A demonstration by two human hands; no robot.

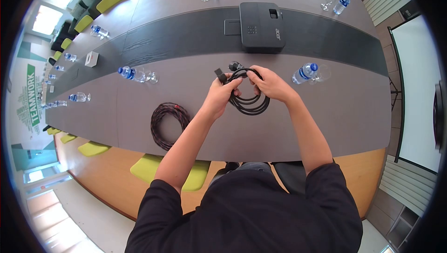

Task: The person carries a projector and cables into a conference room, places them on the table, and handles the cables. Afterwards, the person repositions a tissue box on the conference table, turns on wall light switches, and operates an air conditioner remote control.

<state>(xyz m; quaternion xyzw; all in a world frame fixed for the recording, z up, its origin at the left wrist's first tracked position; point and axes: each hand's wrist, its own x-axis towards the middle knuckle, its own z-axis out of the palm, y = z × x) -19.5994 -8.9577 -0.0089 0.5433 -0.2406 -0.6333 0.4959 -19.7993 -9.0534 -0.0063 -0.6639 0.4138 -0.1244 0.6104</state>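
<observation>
A coiled black power cable (253, 111) is held up above the near side of the table, its loops hanging below my fingers. My left hand (220, 93) grips the coil's left side, close to a dark connector (220, 74). On the upper right of the loops, my right hand (272, 84) is closed around the cable. A rounded plug (235, 65) sticks out at the top between both hands. To the left of my left forearm, a second coiled cable (156, 136), dark with reddish flecks, lies on the table. Beyond my hands stands a black projector (262, 28).
The long grey table (326, 127) has a dark central strip (181, 36). Water bottles (305, 73) and stemmed glasses (152, 78) stand around it, with a white box (91, 59) at left. Yellow-green chairs (195, 177) line the near edge; a projection screen (416, 90) stands at right.
</observation>
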